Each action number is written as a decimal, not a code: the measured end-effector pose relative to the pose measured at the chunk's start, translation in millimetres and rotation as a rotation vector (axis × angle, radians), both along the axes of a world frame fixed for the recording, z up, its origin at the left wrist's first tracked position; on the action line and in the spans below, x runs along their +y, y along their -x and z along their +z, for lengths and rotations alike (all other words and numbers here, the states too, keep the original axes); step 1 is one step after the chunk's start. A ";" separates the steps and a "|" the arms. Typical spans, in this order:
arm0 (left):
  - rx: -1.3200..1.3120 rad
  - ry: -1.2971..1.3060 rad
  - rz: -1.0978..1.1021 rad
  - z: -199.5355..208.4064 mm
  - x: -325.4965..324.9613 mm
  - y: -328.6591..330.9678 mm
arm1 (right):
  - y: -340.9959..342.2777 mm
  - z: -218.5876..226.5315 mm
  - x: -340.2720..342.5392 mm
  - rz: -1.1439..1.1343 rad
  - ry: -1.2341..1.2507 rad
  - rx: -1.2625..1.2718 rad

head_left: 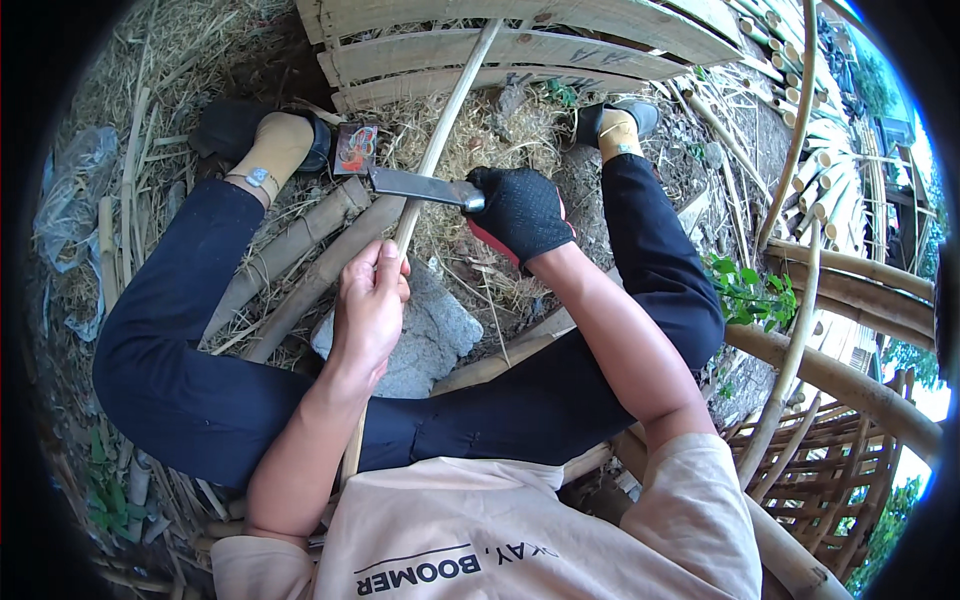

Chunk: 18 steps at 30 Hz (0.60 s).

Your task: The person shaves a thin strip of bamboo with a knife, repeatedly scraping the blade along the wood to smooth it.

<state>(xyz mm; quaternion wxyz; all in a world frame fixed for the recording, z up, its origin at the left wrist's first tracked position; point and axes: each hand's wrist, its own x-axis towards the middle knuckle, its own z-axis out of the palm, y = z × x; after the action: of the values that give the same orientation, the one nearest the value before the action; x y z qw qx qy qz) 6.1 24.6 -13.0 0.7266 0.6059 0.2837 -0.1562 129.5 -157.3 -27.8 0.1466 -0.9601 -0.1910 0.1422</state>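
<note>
The bare left hand [372, 290] pinches the bamboo strip [455, 105], which runs from 12 o'clock to 7 o'clock. The gloved right hand [522, 212] is clenched around the knife [415, 187], its blade crossing the strip toward 9 o'clock. Hazard: slack grip or uneven grain could send the blade toward 7 o'clock, cutting unprotected fingers.

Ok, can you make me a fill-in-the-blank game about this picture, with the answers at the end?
1. The left hand is bare, but the right hand wears a dark ____.
2. The flat-bladed tool crosses over the long pale strip held by the ____ hand.
3. The slatted wooden crate stands near the picture's ____ edge.
4. The rough grey stone sits on the ground between the person's two ____.

Missing words: glove; left; top; legs.
</note>
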 end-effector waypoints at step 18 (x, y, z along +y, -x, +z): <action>0.005 0.040 0.010 8.0 -1.9 -4.9 | -13.6 4.7 0.5 -0.034 0.042 -0.079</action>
<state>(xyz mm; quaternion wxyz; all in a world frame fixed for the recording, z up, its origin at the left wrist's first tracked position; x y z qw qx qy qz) 11.0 22.8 -5.0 0.7386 0.5895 0.2854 -0.1598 143.1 -156.8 -23.0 0.1212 -0.9709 -0.1773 0.1057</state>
